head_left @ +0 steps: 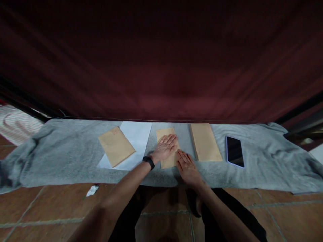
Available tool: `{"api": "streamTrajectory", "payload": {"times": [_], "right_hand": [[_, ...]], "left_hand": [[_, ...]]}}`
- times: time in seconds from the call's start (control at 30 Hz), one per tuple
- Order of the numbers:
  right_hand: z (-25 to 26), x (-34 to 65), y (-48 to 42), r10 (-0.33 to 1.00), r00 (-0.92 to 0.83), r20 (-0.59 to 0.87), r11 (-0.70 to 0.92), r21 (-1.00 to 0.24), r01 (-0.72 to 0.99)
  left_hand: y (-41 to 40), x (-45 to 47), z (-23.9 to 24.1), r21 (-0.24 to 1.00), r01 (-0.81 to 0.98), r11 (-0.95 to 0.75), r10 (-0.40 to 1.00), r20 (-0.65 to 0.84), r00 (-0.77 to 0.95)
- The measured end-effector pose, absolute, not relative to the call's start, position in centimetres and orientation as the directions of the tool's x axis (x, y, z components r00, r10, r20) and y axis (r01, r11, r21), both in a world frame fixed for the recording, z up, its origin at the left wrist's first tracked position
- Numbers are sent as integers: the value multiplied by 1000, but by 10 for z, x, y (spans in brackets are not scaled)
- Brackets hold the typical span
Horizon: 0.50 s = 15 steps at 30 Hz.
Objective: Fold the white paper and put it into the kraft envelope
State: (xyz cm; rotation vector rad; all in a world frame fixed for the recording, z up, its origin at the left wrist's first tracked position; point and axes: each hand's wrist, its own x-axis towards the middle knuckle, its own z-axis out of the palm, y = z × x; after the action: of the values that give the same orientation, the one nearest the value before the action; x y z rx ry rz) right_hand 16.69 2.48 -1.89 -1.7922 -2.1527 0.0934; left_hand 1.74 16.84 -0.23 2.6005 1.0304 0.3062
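My left hand point(165, 147) lies flat, fingers together, on a brown envelope point(164, 134) in the middle of a grey cloth point(63, 151). A black band sits on that wrist. My right hand point(187, 168) rests flat beside it, fingertips touching the envelope's lower right edge. Both hands are open and hold nothing. Left of them a second brown envelope point(116, 146) lies on a white sheet of paper point(137, 134). To the right lies a longer brown envelope stack point(205, 142).
A black phone point(234, 151) lies face up on the cloth at the right. A dark red curtain point(161, 67) hangs behind. Red-brown floor tiles point(50, 208) run in front, with a small white scrap point(92, 190) on them. Striped fabric point(15, 121) shows far left.
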Motion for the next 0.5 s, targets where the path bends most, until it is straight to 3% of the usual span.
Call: {"api": "streamTrajectory", "payload": {"times": [0.5], "right_hand": [[-25, 174, 18, 960, -151, 235, 194, -174, 965]], "left_hand": [[49, -27, 13, 272, 549, -790, 584, 62, 809]]}}
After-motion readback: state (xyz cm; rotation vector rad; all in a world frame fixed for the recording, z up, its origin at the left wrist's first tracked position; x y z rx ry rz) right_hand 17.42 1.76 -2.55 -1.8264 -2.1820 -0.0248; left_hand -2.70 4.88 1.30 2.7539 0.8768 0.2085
